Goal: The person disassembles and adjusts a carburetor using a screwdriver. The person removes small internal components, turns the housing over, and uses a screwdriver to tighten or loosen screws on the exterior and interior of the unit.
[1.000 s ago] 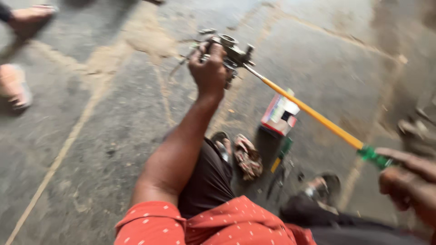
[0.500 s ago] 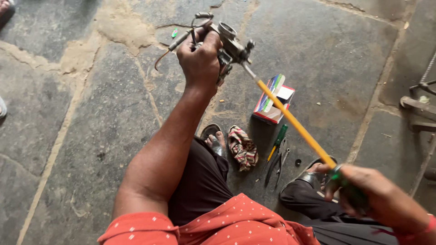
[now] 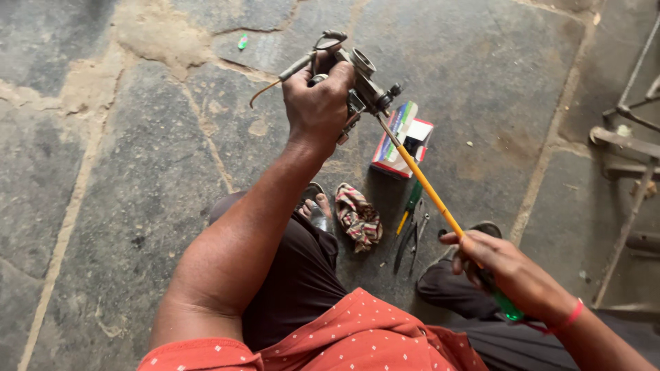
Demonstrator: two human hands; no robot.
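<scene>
Gripping a grimy grey metal carburettor (image 3: pixel 361 86), my left hand (image 3: pixel 320 103) wraps it tightly. My right hand (image 3: pixel 512 271) clasps a long yellow-shafted screwdriver (image 3: pixel 426 185), tip against it.

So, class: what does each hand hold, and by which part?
Left hand grips the metal carburettor around its body; right hand holds the long screwdriver by its green handle.

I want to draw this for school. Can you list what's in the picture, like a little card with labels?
Left hand: holds up a metal carburetor in a closed grip
Right hand: grips a long screwdriver, yellow shaft and green handle, tip at the carburetor
On the floor: small colourful box, striped rag, pliers
Floor: grey stone slabs
</scene>
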